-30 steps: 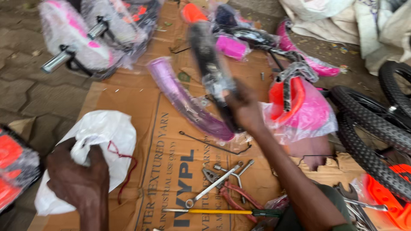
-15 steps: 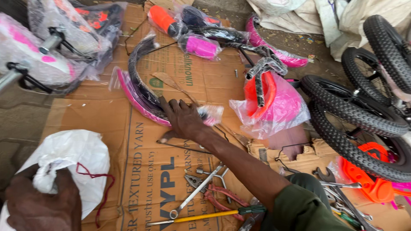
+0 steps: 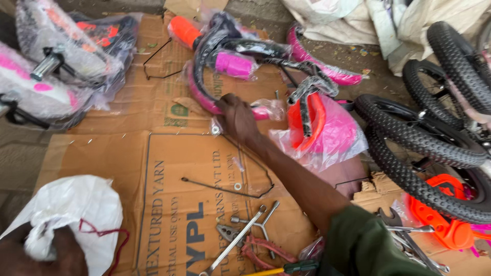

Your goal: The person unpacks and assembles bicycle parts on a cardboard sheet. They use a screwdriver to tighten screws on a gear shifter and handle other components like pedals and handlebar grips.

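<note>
My right hand [image 3: 238, 117] reaches forward over the flattened cardboard [image 3: 153, 168]. It lies palm down with its fingers curled on the near end of a curved pink mudguard [image 3: 197, 84] in clear plastic. A small clear wrap [image 3: 267, 108] sits just right of the fingers. At the bottom left, my left hand [image 3: 43, 255] clutches the bunched neck of a white plastic bag [image 3: 74, 207] that has a red string. The bag hides part of that hand.
A Y-shaped wrench [image 3: 245, 232], red-handled pliers [image 3: 261, 253], a yellow screwdriver [image 3: 276, 268] and a bent wire rod [image 3: 225, 189] lie near me. Black tyres [image 3: 419, 148] and an orange part [image 3: 440, 225] fill the right. Wrapped bicycle parts [image 3: 61, 66] lie at the left.
My right hand brought the pink mudguard down from the air onto the cardboard and now rests on it farther from me. The view has tilted, and the white bag sits lower left.
</note>
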